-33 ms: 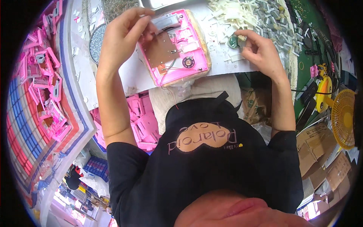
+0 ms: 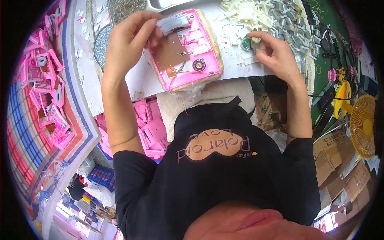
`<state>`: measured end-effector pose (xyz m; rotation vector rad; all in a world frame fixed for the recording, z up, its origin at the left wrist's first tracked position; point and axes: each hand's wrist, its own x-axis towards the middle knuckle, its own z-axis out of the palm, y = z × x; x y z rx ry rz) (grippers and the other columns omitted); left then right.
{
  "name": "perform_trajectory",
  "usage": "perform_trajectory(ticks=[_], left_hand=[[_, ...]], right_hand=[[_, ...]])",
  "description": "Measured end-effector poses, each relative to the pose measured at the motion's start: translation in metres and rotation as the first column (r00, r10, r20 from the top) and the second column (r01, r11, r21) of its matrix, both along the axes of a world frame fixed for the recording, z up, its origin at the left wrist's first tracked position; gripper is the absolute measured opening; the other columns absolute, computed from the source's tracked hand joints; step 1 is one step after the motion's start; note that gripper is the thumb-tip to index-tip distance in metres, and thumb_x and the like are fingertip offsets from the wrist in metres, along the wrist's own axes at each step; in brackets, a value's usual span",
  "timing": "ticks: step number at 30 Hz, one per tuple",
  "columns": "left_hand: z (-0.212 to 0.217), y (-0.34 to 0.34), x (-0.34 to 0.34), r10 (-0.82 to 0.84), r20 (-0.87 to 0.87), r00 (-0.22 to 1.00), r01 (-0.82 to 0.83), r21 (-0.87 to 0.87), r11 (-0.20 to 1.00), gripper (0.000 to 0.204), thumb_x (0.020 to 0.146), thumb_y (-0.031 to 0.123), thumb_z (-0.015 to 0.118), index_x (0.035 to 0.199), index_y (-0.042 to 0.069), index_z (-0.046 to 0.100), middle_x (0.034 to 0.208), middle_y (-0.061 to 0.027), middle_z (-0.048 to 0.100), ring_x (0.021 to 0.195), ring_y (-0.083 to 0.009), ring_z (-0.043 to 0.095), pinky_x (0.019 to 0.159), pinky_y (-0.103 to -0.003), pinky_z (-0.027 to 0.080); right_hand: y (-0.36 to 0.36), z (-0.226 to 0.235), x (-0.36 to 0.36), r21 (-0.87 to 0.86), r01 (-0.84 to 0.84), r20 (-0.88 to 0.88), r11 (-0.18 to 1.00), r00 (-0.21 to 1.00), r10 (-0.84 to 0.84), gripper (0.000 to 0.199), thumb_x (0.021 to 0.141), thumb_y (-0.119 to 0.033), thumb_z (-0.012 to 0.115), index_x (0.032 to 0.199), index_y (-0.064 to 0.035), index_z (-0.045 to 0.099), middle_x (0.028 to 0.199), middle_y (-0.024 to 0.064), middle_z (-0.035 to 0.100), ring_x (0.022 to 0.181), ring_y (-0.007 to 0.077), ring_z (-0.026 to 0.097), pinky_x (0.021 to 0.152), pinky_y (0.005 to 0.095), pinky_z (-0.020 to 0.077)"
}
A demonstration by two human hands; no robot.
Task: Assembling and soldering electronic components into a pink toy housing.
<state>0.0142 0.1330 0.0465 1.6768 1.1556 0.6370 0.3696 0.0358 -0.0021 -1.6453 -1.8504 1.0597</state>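
A pink plastic housing (image 2: 200, 60) lies open on the white table (image 2: 136, 84), with a brown circuit board (image 2: 171, 52), thin wires and a small round speaker inside. My left hand (image 2: 128, 40) rests on its left edge, fingers pinching a grey rectangular part (image 2: 173, 23) at the housing's top. My right hand (image 2: 276, 52) is to the right of the housing, fingertips closed on a small round greenish part (image 2: 247, 43) beside a heap of parts.
White plastic pieces (image 2: 244, 14) and grey metal pieces (image 2: 286, 22) are heaped at the table's top right. More pink housings fill a striped bag (image 2: 44, 96) at the left and a bin (image 2: 146, 124) under the table. A yellow fan (image 2: 362, 124) and cardboard boxes (image 2: 340, 160) stand at the right.
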Motion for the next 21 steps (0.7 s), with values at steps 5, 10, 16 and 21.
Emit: perform_trajectory(ticks=[5, 10, 16, 21], left_hand=[[-0.012, -0.041, -0.017, 0.026, 0.118, 0.993, -0.023, -0.027, 0.999, 0.023, 0.107, 0.012, 0.053, 0.117, -0.003, 0.066, 0.084, 0.0, 0.062, 0.073, -0.0058, 0.055, 0.065, -0.022, 0.043], [-0.016, -0.085, -0.022, 0.104, 0.307, 0.946, -0.033, -0.229, 0.973, 0.023, 0.106, 0.007, 0.05, 0.122, -0.006, 0.062, 0.096, -0.01, 0.07, 0.084, -0.0138, 0.066, 0.076, -0.027, 0.053], [-0.022, -0.117, -0.022, 0.14, 0.399, 0.906, 0.037, -0.406, 0.913, 0.028, 0.109, 0.012, 0.045, 0.122, -0.007, 0.06, 0.105, -0.0188, 0.073, 0.095, -0.0243, 0.073, 0.082, -0.032, 0.058], [-0.022, -0.126, -0.022, 0.146, 0.454, 0.879, 0.096, -0.468, 0.879, 0.02, 0.108, 0.01, 0.047, 0.116, -0.004, 0.058, 0.106, -0.0192, 0.072, 0.096, -0.0247, 0.073, 0.082, -0.032, 0.058]], right_hand=[[0.006, 0.001, -0.001, 0.058, -0.093, 0.18, 0.994, 0.98, 0.081, 0.047, 0.081, -0.006, 0.061, 0.126, -0.0115, 0.067, 0.066, 0.0021, 0.053, 0.06, 0.0143, 0.053, 0.061, 0.0299, 0.045], [0.011, 0.013, -0.002, 0.052, -0.129, 0.266, 0.99, 0.958, 0.11, 0.046, 0.08, -0.009, 0.062, 0.125, -0.0148, 0.068, 0.068, 0.0089, 0.059, 0.063, 0.0254, 0.061, 0.065, 0.0374, 0.0494], [0.011, 0.008, 0.001, -0.017, -0.11, 0.175, 0.994, 0.978, 0.111, 0.045, 0.08, -0.009, 0.063, 0.125, -0.0147, 0.068, 0.067, 0.0088, 0.058, 0.062, 0.0225, 0.06, 0.063, 0.035, 0.0486], [0.01, 0.005, 0.008, 0.035, -0.104, 0.03, 0.994, 0.994, 0.103, 0.042, 0.085, -0.006, 0.061, 0.126, -0.0095, 0.067, 0.068, -0.0017, 0.052, 0.061, 0.008, 0.05, 0.058, 0.0263, 0.043]])
